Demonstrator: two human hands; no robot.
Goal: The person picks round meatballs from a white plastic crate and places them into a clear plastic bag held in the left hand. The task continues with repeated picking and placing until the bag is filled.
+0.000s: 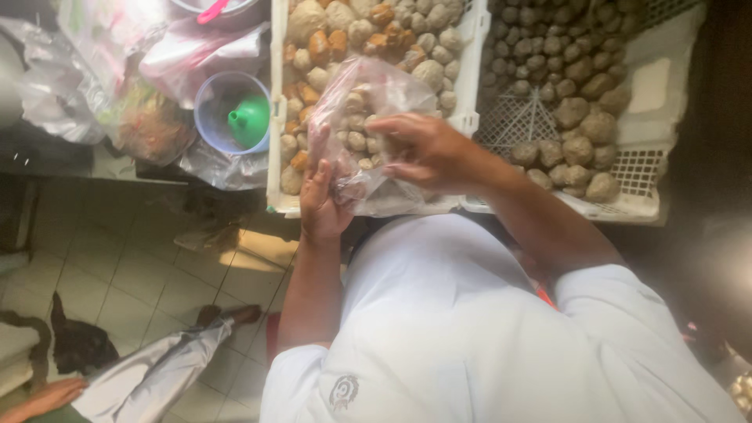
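Observation:
My left hand (323,200) holds the near side of a clear plastic bag (368,102) partly filled with pale round balls. My right hand (423,149) reaches into the bag's open mouth, fingers curled; whether it holds a ball is hidden. The bag hangs over the near edge of a white perforated tray (276,117) heaped with pale and orange-brown balls (368,31). My white shirt fills the lower middle of the view.
A second white tray (650,168) at right holds darker brown balls (580,86). At left lie crumpled plastic bags (149,125) and a clear tub with a green funnel (249,119). Another person's leg (157,368) and hand (47,395) rest on the tiled floor.

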